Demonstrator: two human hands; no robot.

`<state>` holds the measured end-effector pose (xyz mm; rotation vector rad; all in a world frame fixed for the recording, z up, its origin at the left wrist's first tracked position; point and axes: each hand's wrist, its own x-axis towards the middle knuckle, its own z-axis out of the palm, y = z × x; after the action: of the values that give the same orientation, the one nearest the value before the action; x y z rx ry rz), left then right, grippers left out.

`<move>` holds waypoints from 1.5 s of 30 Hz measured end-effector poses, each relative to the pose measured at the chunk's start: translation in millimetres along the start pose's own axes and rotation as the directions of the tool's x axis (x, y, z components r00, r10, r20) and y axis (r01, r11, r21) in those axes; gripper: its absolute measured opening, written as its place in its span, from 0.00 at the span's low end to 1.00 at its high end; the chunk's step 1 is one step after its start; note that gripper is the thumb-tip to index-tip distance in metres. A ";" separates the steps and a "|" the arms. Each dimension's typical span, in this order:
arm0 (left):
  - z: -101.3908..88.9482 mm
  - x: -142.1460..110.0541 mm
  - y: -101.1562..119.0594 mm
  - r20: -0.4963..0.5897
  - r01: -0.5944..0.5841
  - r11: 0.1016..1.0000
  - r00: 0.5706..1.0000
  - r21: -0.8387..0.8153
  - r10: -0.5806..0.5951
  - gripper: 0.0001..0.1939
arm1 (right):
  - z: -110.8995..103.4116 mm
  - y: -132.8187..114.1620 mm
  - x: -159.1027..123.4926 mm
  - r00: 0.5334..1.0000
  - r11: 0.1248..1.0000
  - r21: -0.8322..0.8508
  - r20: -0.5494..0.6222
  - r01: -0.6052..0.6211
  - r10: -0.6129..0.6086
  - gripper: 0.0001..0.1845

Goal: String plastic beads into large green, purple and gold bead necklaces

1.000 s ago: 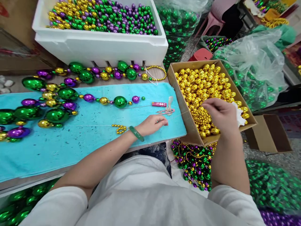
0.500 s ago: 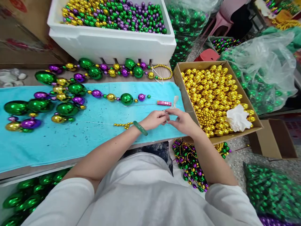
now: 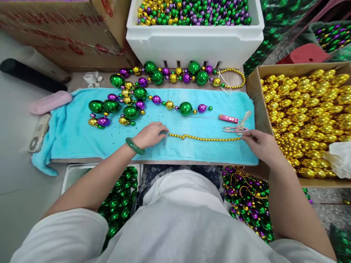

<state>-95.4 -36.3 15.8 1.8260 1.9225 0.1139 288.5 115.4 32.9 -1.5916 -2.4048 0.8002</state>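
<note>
A string of small gold beads (image 3: 210,139) stretches nearly straight across the turquoise towel (image 3: 153,146), with a small kink near its left end. My left hand (image 3: 151,136), below a green bangle, has its fingers closed at the string's left end. At the right end, my right hand (image 3: 259,144) pinches the string between thumb and fingertips. Pink-handled thread snips (image 3: 235,129) lie just left of my right hand, under a magenta-labelled packet (image 3: 228,118). Behind the string rests a garland of large green, purple and gold beads (image 3: 185,108), a thread trailing from it.
A white foam box (image 3: 194,45) of mixed beads stands at the back. To the right, a cardboard box (image 3: 255,91) holds gold beads. Bead strands (image 3: 246,197) hang below the table's front edge, near a tub of green beads (image 3: 120,204). A pink case (image 3: 51,102) lies far left.
My hands, together before, have moved apart, left hand leftward and right hand rightward. The gold beads, bunched near my left wrist earlier, now lie stretched between them. The view has turned left.
</note>
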 end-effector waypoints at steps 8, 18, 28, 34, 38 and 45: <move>13.4 1.3 -2.0 -0.071 -0.011 1.000 0.997 -0.006 0.011 0.11 | -7.6 -2.3 -2.8 0.993 0.992 -0.054 0.009 -0.117 0.117 0.08; 6.1 -43.4 -36.0 -0.083 0.069 0.993 0.994 -0.095 -0.077 0.13 | 14.3 0.6 7.0 0.986 0.993 -0.090 0.141 -0.072 0.084 0.11; 30.4 -54.3 -35.7 -0.208 0.088 0.996 0.974 0.000 -0.086 0.11 | 48.5 16.8 16.5 0.998 0.999 -0.043 0.054 -0.029 0.031 0.11; 38.8 -56.6 -28.7 -0.290 0.026 0.998 0.956 -0.056 -0.041 0.15 | 45.6 14.5 13.5 0.998 0.998 -0.047 0.047 -0.049 0.051 0.05; 47.5 -50.9 -25.3 -0.307 0.039 0.998 0.950 -0.046 -0.051 0.12 | 44.1 9.1 14.6 0.994 0.994 -0.060 0.056 -0.088 0.091 0.04; 40.7 -61.4 -37.6 -0.318 0.102 0.994 0.942 -0.043 -0.111 0.11 | 45.8 17.7 18.5 0.998 0.999 -0.023 0.037 -0.042 0.043 0.05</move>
<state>-114.4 -109.8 -16.9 1.7677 2.2231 0.4204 276.6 121.2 -17.8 -1.6556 -2.4218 0.8206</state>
